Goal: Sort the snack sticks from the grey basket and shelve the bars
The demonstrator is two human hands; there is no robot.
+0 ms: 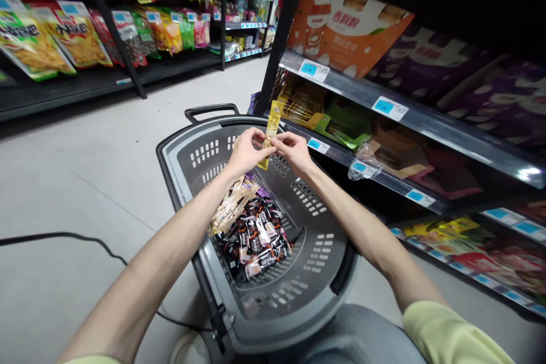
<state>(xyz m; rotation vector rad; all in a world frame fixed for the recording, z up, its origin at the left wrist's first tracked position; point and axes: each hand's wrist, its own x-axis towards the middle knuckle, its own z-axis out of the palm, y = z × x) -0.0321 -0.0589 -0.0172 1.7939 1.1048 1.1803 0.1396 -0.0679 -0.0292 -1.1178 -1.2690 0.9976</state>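
A slim yellow snack packet stands upright over a grey shopping basket. My left hand pinches its middle from the left, and my right hand pinches it from the right. Both hands are closed on the packet, fingertips nearly touching. Inside the basket lies a heap of small black and orange packets with a few beige ones on top, directly under my left forearm.
A dark shelf unit on my right carries boxed snacks and blue price tags, close to the basket's right rim. Another shelf row of bagged snacks stands across the aisle at left. A black cable runs over the grey floor.
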